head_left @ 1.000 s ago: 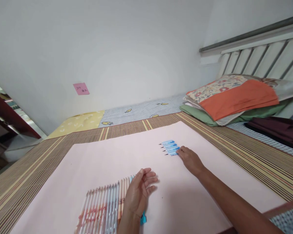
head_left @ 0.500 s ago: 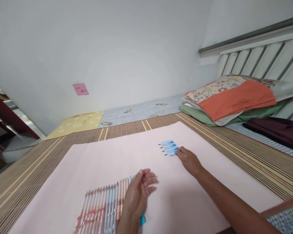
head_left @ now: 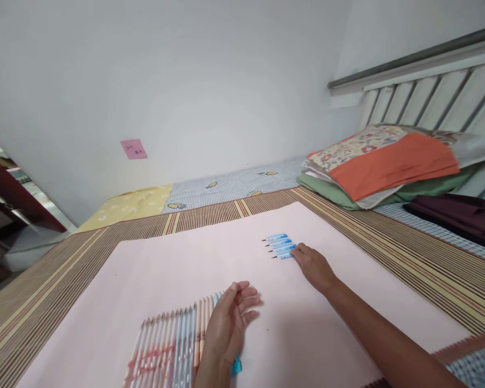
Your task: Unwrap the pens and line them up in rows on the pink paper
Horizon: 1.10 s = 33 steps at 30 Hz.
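My right hand [head_left: 310, 265] has its fingers together at the right-hand end of the nearest of several short blue-and-white pens [head_left: 278, 242]. These pens lie side by side, dark tips pointing left. My left hand [head_left: 235, 315] is open, palm turned to the right and fingers spread, with nothing in it. Beneath and beside it is a long row of pens [head_left: 161, 345] in pink, clear grey and peach. The left hand and forearm hide the row's right end, where bits of a turquoise pen [head_left: 236, 366] show.
A pale pink sheet [head_left: 178, 264] lies under the pens on a striped mat [head_left: 84, 258]. Cushions with an orange band [head_left: 396, 167] and dark folded cloth [head_left: 456, 215] are at the right, before a white slatted headboard [head_left: 440, 97]. A pink note [head_left: 133, 149] is on the wall.
Almost nothing differs. Both hands and the pens stay in place; the view shifts very slightly.
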Motion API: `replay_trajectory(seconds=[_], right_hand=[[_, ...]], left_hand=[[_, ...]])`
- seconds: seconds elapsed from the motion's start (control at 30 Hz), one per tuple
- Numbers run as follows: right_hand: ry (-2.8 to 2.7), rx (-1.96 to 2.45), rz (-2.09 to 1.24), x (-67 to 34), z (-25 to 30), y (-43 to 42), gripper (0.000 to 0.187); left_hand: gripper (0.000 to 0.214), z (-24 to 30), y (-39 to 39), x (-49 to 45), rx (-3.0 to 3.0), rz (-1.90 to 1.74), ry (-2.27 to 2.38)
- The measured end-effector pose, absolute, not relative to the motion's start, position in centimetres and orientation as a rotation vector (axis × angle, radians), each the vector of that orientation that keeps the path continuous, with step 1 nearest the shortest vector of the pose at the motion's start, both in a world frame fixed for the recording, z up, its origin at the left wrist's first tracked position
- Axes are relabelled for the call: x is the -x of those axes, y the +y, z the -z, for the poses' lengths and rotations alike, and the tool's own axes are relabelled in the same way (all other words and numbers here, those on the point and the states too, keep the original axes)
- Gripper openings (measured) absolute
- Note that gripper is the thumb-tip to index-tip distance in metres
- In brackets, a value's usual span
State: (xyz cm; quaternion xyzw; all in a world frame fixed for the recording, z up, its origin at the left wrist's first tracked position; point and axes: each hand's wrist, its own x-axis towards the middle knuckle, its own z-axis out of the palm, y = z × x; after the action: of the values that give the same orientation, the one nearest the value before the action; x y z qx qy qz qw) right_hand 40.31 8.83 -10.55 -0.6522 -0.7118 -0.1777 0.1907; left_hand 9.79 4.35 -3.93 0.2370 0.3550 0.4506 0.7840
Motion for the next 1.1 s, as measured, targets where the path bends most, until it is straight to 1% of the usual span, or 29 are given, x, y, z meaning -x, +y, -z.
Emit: replay_trajectory(seconds=[0.2,0.37,0.47,0.63,0.77,0.93,1.1], right_hand=[[-1.936,1.797,0.444,-40.2,10.4,8.6,0.03],[-1.624,1.699,0.229,-41.5,9.8,7.7,0.027],[-1.45,1.726,0.18,-43.2,9.0,6.9,0.025],[-1.462,1.806,0.02,-44.0,8.4,5.2,0.023],[-1.496,1.855,-0.087,-42.5,8.5,4.6,0.024],[-1.669,1.866,-0.062,-40.9,9.0,5.3,0.028],[-1.814,1.889,0.081,-40.6,9.7,6.0,0.028]], left_hand=[[0.03,4.0,4.4,-9.7,-0.524,-0.975,0.764],[0.035,3.6,4.1,-9.8,-0.637,-0.974,0.763],[0.039,3.4,3.8,-10.1,-0.805,-0.949,0.778],[0.042,3.2,3.6,-10.6,-0.893,-0.899,0.809],[0.038,2.9,3.3,-10.6,-1.021,-0.793,0.794],[0.032,2.9,2.4,-10.9,-1.165,-0.538,0.702],[0.019,3.6,1.8,-11.2,-1.304,-0.478,0.829]])
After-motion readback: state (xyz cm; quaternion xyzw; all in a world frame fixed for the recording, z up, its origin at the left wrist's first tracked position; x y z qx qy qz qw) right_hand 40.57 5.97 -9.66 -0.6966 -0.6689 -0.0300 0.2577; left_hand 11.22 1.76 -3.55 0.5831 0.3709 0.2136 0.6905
